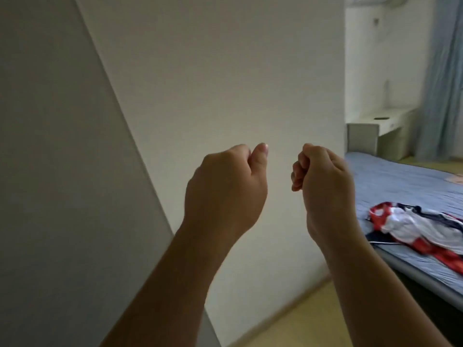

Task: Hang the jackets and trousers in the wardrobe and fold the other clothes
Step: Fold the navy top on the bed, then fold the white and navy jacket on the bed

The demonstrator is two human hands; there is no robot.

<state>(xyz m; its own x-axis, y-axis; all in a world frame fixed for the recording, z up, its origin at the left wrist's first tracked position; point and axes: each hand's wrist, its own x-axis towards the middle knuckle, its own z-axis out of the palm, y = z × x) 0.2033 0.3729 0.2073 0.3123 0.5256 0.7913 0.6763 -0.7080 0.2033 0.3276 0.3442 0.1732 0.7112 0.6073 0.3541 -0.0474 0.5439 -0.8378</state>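
Note:
My left hand and my right hand are raised side by side in front of a plain white wardrobe panel. Both have their fingers curled into loose fists and hold nothing. A crumpled red, white and navy garment lies on the blue bed to the right, well apart from both hands. No hanger or wardrobe interior shows.
A grey wardrobe door or side panel fills the left. The bed's grey edge runs along the lower right, with wooden floor between it and the panel. A white bedside unit and blue curtain stand behind.

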